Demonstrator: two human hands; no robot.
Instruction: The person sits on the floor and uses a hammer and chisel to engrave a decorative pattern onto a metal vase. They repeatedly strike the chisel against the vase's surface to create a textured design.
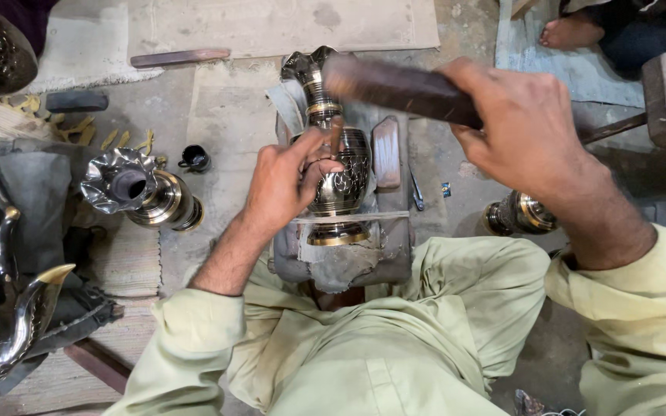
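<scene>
Far out to the left of our left hand we see a large dark pitcher (1, 308) with a brass-tipped spout, and closer in, a fluted vase (144, 192) lying on its side on the floor (225, 115), its open mouth turned away from us. Just beyond that vase sits a small black cup (194, 159). Our left hand (283, 181) is closed narrowly around a thin chisel (334, 139), pinching it between fingertips and thumb with its tip set against the engraved vase (341, 181). That vase lies lengthwise on a padded rest (341, 258) between our knees, directly under the left hand, strapped down by a pale band near its base. Up and to the right, our right hand (529, 127) is wrapped tightly around a dark wooden mallet (395, 86), which is blurred and raised above the vase's neck. Below the right hand, a third brass piece (519, 214) lies on the floor beside our knee. Well beyond the right hand, another person's bare foot (572, 32) rests on a mat.
</scene>
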